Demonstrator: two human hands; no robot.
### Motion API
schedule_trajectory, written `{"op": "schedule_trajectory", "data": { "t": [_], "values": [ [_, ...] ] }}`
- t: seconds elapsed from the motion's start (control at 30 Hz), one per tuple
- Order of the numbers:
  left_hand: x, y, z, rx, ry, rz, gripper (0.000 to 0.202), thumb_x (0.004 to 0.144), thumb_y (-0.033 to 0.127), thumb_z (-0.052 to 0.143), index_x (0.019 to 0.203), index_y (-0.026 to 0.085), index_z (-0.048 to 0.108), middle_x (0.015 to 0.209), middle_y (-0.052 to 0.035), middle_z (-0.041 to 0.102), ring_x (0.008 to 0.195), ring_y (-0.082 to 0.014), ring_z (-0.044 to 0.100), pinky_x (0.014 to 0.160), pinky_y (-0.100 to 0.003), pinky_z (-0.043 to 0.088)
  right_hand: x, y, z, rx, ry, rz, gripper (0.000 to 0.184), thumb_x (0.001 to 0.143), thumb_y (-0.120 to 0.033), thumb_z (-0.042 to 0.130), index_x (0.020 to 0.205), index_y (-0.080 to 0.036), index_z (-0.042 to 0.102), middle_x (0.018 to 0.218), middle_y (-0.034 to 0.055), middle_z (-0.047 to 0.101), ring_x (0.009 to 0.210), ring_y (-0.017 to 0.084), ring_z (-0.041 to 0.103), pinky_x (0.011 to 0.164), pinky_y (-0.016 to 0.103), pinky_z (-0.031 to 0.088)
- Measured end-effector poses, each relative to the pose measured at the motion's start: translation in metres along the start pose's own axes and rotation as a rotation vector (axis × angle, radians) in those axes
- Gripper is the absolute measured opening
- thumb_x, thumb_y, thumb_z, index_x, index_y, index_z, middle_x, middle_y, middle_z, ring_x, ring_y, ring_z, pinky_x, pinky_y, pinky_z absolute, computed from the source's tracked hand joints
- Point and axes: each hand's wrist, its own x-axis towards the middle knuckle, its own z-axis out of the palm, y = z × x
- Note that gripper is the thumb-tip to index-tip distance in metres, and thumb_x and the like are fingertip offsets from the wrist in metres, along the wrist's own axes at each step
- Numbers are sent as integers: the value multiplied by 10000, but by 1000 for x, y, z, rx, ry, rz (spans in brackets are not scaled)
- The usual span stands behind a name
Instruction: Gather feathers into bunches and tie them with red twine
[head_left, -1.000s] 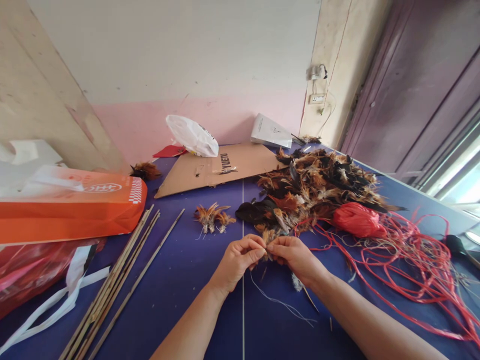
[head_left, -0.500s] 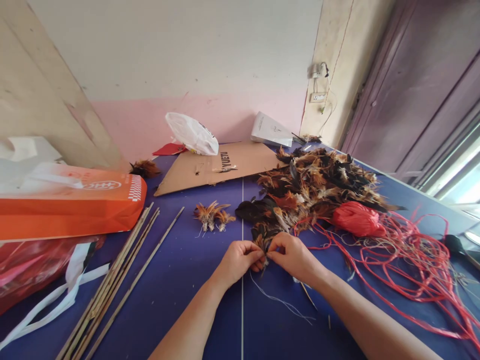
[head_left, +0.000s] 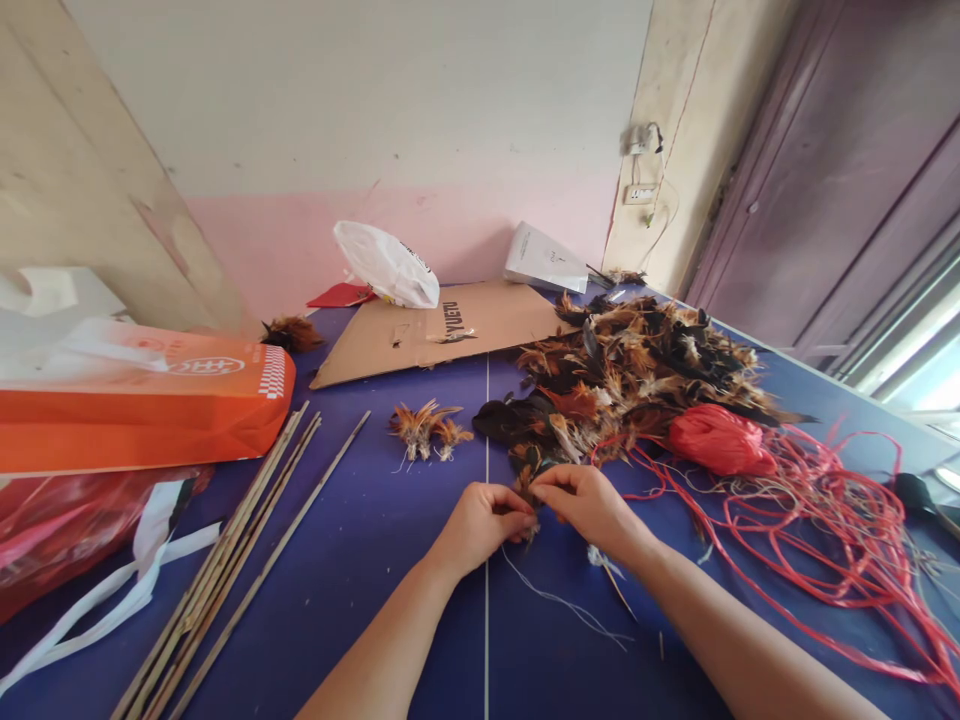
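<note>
My left hand (head_left: 486,522) pinches a small bunch of brown feathers (head_left: 527,484) near its base. Close against it, my right hand (head_left: 581,500) has thumb and fingertips together at the upper part of the same bunch; exactly what those fingertips grip is too small to make out. Thin pale thread (head_left: 559,600) trails from beneath the left hand across the blue table (head_left: 420,640). A large heap of brown and black feathers (head_left: 645,370) lies just beyond the hands. Left of them rest small feather bunches (head_left: 427,432) with thread ends at their bases.
Red plastic twine (head_left: 817,540) spreads tangled on the right beside a red bundle (head_left: 720,440). Several thin sticks (head_left: 247,560) lie at left, near an orange bag (head_left: 142,425). Flat cardboard (head_left: 420,335), a white plastic bag (head_left: 386,265) and a grey-white package (head_left: 544,260) are at the back.
My right hand has shifted slightly up and away from the left fingertips, along the feather bunch. The left hand keeps its pinch, nearly in place.
</note>
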Motion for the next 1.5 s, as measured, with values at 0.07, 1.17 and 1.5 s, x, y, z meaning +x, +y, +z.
{"op": "schedule_trajectory", "data": {
  "t": [0.07, 1.17, 1.5],
  "values": [
    [0, 1, -1, -19, 10, 1, 212, 598, 320, 689, 655, 121, 644, 579, -31, 633, 496, -110, 546, 534, -242, 455, 0, 2, -6, -26, 17, -25, 166, 695, -251, 546, 790, -180, 662, 620, 2, 597, 523, 109, 478, 492, 218, 355],
    [0, 2, -4, -102, 52, -64, 130, 569, 181, 684, 661, 121, 615, 547, 2, 597, 490, -90, 531, 528, -224, 441, -9, -1, 0, -138, -22, -215, 119, 698, -172, 507, 715, -183, 625, 746, 15, 621, 590, 105, 535, 537, 209, 389],
    [-4, 5, -4, 289, 24, 165, 80, 654, 149, 583, 689, 155, 655, 644, -3, 649, 601, -125, 572, 578, -216, 421, -8, 7, 10, -80, -164, -222, 253, 711, -82, 399, 862, -177, 578, 737, -6, 625, 562, 83, 572, 558, 188, 436]
  ]
}}
